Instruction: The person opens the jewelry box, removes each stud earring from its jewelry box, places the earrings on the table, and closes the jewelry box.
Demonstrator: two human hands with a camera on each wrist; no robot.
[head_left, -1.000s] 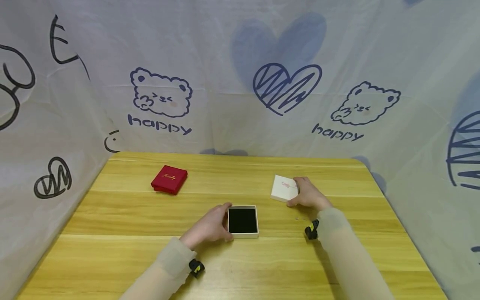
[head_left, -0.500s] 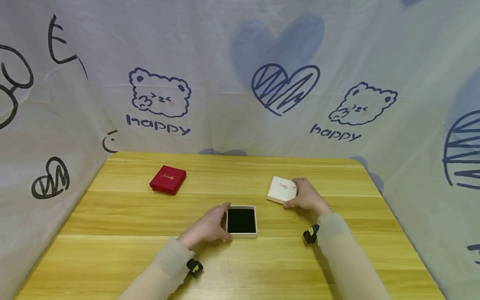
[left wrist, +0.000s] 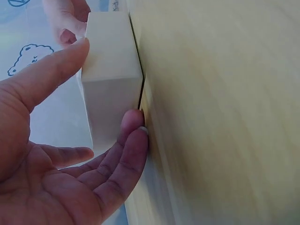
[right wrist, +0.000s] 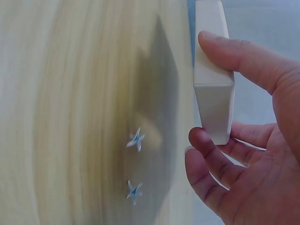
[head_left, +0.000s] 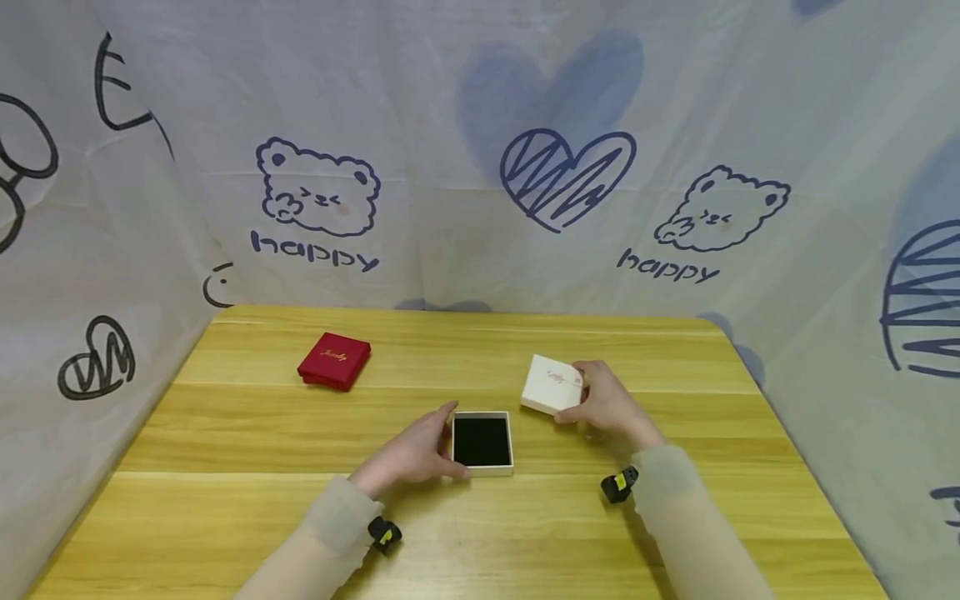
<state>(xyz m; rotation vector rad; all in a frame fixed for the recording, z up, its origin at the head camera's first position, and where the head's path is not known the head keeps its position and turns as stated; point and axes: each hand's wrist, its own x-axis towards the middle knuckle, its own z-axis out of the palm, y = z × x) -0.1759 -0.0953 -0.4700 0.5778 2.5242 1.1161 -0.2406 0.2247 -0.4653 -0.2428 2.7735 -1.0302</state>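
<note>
A white jewelry box base with a black insert sits on the table. My left hand grips its left side, thumb at the near edge; the left wrist view shows the thumb and fingertips against the box's white walls. My right hand holds the white box lid, which has pink lettering, by its right side. In the right wrist view the lid is off the tabletop, its shadow apart from it. Two small star-shaped pieces with blue centres, one star and another star, lie on the table near the right hand.
A red jewelry box with gold lettering stands at the back left of the wooden table. A white cloth printed with bears and hearts hangs behind the table and along its sides.
The right hand has carried the white lid left and slightly nearer, toward the box base. The left hand stays at the base, its fingers slightly shifted. The red box has not moved.
</note>
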